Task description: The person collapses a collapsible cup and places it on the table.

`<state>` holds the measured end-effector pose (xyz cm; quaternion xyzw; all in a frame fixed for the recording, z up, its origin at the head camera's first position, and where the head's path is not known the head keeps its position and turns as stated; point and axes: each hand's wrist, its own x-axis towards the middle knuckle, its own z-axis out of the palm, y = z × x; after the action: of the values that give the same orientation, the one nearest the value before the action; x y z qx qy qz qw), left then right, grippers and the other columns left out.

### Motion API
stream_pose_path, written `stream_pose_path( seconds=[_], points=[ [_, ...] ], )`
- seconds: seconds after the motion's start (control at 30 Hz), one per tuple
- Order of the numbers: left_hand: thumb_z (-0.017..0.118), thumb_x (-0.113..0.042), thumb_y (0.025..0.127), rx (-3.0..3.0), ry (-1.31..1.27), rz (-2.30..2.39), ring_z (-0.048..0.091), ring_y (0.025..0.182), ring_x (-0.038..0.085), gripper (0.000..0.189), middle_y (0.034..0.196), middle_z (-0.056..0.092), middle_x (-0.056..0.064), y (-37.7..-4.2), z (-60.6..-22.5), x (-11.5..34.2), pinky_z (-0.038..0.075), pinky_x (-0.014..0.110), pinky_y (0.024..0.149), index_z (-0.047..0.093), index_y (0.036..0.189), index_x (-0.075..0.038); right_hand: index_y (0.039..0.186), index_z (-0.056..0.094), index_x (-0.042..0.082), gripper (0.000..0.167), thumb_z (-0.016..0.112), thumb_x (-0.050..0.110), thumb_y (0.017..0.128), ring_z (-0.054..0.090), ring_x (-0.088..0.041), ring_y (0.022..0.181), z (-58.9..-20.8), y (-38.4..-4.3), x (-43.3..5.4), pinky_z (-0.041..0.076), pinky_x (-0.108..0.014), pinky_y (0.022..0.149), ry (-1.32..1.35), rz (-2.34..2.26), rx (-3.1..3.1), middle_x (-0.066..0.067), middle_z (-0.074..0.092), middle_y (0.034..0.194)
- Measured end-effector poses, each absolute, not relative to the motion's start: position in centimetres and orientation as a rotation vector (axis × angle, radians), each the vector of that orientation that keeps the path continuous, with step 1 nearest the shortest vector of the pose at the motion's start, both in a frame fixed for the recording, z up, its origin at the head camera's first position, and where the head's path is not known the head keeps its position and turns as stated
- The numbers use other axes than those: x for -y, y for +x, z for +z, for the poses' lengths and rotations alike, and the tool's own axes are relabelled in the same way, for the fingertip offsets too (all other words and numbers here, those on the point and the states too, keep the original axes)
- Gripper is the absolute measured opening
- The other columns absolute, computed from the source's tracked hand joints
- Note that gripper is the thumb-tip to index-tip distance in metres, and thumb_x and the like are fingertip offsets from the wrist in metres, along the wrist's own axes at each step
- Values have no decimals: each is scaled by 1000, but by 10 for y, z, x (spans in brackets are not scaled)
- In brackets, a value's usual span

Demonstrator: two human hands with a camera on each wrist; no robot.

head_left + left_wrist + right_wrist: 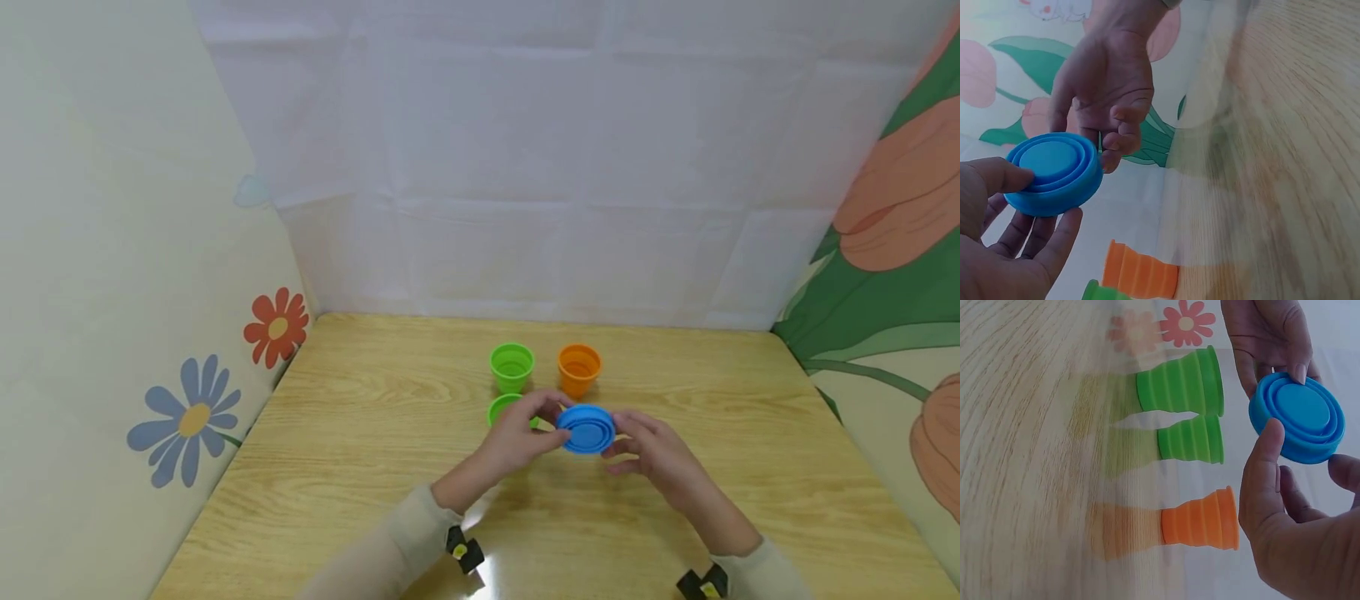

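A blue collapsible cup [587,430], folded flat into a ringed disc, is held up over the table. My left hand [522,431] grips its left side, thumb on the ringed face and fingers beneath, as the left wrist view shows. At its other side is my right hand [658,454], fingers spread, with fingertips [1274,432] right at the rim. Behind them stand a tall green cup [512,368] and an orange cup [579,369], both extended and upright. A smaller green cup [1192,439] stands nearer, partly hidden by my left hand in the head view.
The wooden table [360,417] reaches back to a white cloth backdrop [480,167]. Side panels with painted flowers [193,421] border it left and right. Dark wrist devices [465,550] sit by both sleeves.
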<state>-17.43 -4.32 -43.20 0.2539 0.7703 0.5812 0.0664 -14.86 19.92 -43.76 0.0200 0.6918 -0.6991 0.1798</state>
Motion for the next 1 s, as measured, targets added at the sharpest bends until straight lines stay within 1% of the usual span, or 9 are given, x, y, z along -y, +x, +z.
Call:
stream_pose_path(
  seconds=[0.07, 0.2, 0.3, 0.4, 0.57, 0.67, 0.77, 0.87, 1.0],
  points=[
    [74, 0, 89, -2352, 810, 1749, 63, 96, 19, 33, 103, 67, 11, -173, -432, 40, 60, 27, 80, 64, 120, -5, 129, 61, 3, 47, 50, 43, 106, 68, -21, 95, -438, -149, -201, 62, -40, 82, 44, -1990, -1913, -1, 67, 108],
    [73, 4, 88, -2449, 963, 1688, 64, 98, 22, 31, 108, 64, 11, -171, -434, 37, 61, 30, 83, 66, 117, -5, 122, 63, 6, 38, 46, 37, 109, 68, -19, 94, -437, -150, -204, 62, -39, 83, 21, -2007, -1863, -2, 66, 108],
    [73, 3, 88, -2527, 1141, 1621, 64, 99, 22, 28, 109, 63, 10, -170, -436, 35, 60, 29, 85, 68, 113, -7, 123, 63, 3, 39, 45, 36, 109, 67, -19, 95, -437, -151, -205, 61, -38, 85, 30, -2006, -1852, -4, 64, 110],
    [75, 2, 87, -2629, 1339, 1535, 62, 99, 21, 25, 107, 63, 9, -169, -438, 34, 57, 26, 89, 70, 109, -8, 126, 61, -1, 42, 45, 34, 109, 67, -19, 97, -437, -152, -207, 61, -36, 86, 19, -1997, -1840, -4, 63, 111],
    [78, -2, 85, -2815, 1618, 1330, 57, 99, 19, 24, 106, 63, 5, -171, -442, 32, 51, 23, 86, 71, 105, -13, 126, 62, 0, 41, 46, 34, 109, 67, -17, 98, -438, -153, -209, 61, -33, 84, -16, -1988, -1809, -2, 66, 108],
    [79, -2, 84, -2893, 1800, 1172, 56, 98, 20, 24, 105, 62, 5, -173, -444, 30, 50, 22, 87, 72, 103, -15, 126, 62, 1, 39, 47, 33, 109, 67, -15, 96, -437, -153, -211, 61, -31, 82, -22, -1987, -1793, -1, 67, 108],
    [77, 0, 82, -2936, 1976, 1020, 57, 98, 20, 25, 103, 61, 5, -174, -445, 29, 50, 22, 89, 72, 100, -17, 129, 59, -1, 40, 48, 32, 109, 68, -15, 96, -437, -153, -213, 61, -30, 83, -31, -1985, -1785, -2, 67, 109],
    [74, 3, 81, -2939, 2065, 932, 57, 99, 19, 27, 101, 59, 3, -174, -445, 28, 50, 21, 90, 74, 98, -18, 131, 55, -2, 38, 48, 28, 108, 68, -16, 97, -436, -154, -215, 61, -30, 83, -49, -1978, -1791, -4, 68, 110],
    [70, 6, 82, -2922, 2041, 897, 56, 100, 18, 30, 101, 58, 2, -172, -445, 27, 49, 21, 91, 74, 97, -19, 132, 53, -3, 36, 50, 23, 107, 69, -16, 96, -434, -153, -216, 61, -31, 83, -65, -1963, -1809, -4, 70, 110]
  ],
)
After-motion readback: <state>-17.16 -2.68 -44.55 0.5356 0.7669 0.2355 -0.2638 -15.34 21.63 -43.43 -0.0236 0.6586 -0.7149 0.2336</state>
